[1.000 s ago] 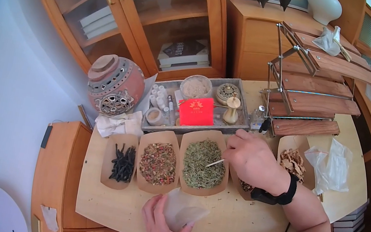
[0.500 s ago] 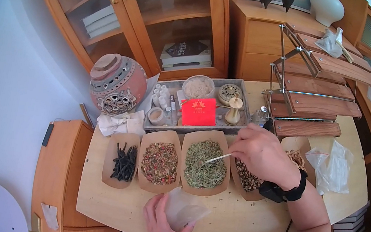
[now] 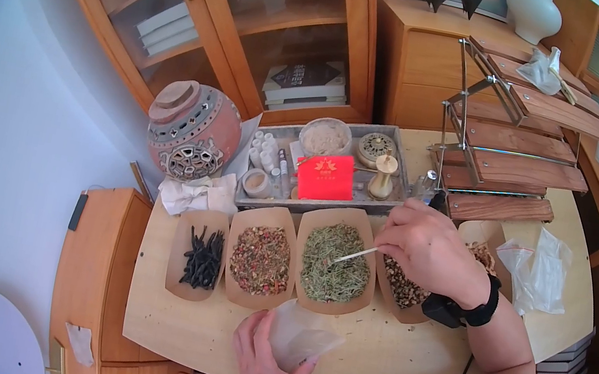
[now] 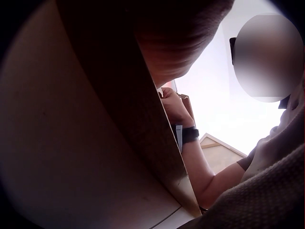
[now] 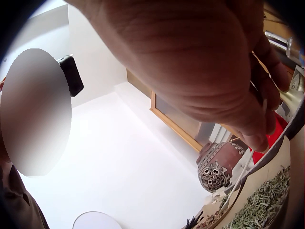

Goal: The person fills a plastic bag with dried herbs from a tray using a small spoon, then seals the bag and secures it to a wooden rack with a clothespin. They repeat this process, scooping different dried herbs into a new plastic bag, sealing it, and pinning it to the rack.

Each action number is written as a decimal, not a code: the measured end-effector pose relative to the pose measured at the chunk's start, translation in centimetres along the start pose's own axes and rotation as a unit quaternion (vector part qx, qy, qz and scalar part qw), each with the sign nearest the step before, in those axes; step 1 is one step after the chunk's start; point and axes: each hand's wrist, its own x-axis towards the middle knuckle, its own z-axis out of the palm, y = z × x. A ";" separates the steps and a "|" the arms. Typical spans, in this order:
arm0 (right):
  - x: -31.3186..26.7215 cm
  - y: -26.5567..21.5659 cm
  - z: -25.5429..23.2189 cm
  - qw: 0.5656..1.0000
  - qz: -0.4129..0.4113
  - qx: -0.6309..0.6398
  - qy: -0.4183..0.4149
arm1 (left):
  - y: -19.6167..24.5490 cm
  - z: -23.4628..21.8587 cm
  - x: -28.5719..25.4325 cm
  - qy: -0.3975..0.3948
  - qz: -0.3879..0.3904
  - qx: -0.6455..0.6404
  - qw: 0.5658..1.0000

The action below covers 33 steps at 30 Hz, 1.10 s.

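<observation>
Head view: right hand (image 3: 432, 250) pinching thin pale stick (image 3: 358, 256), tip in green herbs (image 3: 334, 273); left hand (image 3: 267, 370) gripping translucent pouch (image 3: 299, 334) at their seven o'clock; pale wood table (image 3: 396, 364) beneath, red packet (image 3: 325, 179) at eleven, small print unreadable, glass-doored cabinet (image 3: 205, 18) beyond.

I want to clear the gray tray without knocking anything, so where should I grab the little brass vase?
I'd pinch the brass vase at its narrow middle, coming from above and the right. It stands upright, flaring below that waist, which should help stop it slipping. The red packet crowds its left side.
</observation>
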 end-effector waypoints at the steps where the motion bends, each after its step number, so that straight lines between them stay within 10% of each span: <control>1: 0.0 0.0 0.0 1.000 0.001 -0.001 -0.001 | 0.0 0.0 0.0 0.000 -0.001 0.000 1.000; 33: -0.1 -0.3 0.2 1.000 0.001 0.013 -0.007 | 0.0 -0.1 0.2 -0.008 0.007 0.008 1.000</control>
